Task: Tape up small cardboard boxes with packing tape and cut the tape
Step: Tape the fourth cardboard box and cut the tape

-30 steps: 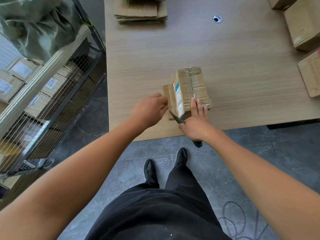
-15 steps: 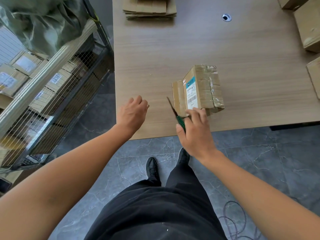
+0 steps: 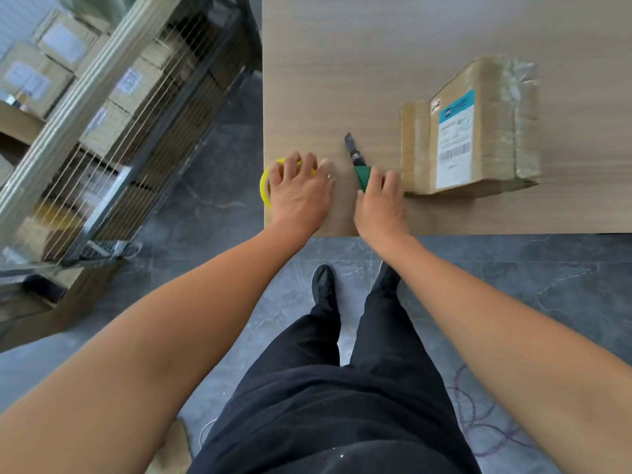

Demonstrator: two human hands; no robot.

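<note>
The left hand [image 3: 301, 189] curls its fingers over a yellow tape roll [image 3: 265, 186], the right hand [image 3: 379, 203] grasps a green knife [image 3: 356, 157], blade pointing away past its fingertips, and the taped box [image 3: 478, 131] lies just right of those fingers.

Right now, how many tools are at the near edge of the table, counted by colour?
Yellow: 1, the tape
Green: 1, the knife
Total: 2

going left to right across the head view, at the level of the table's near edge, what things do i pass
wire rack → yellow tape roll → green knife → taped box
</note>
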